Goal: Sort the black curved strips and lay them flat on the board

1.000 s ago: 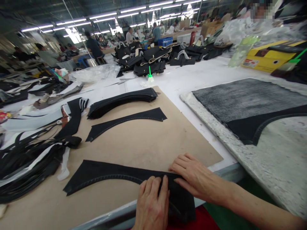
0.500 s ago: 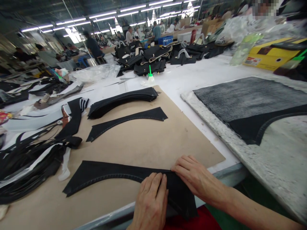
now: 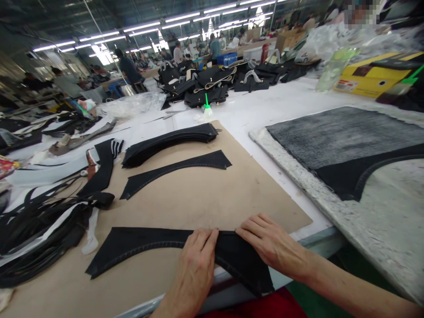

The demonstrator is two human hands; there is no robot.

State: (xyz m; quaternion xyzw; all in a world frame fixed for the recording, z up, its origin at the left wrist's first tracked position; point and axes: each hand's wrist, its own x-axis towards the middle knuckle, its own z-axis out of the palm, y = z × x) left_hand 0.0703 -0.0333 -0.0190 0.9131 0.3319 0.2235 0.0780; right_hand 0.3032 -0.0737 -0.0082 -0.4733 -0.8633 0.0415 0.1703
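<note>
Black arched fabric panel (image 3: 142,236) overhangs brown flat board's (image 3: 198,198) near edge.
Likely light, pliant; best held at far edge, where left hand (image 3: 197,265) and right hand (image 3: 268,238) touch, grip unclear.

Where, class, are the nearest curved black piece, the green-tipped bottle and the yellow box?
Nearest curved black piece (image 3: 135,238): head view, on its left stretch.
Green-tipped bottle (image 3: 208,113): head view, on its whitish body.
Yellow box (image 3: 366,84): head view, on its yellow side.

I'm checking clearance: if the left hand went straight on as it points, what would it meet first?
The left hand would probably cross bare tan board and meet the right end of the single curved black piece lying ahead; depth is hard to judge.
</note>
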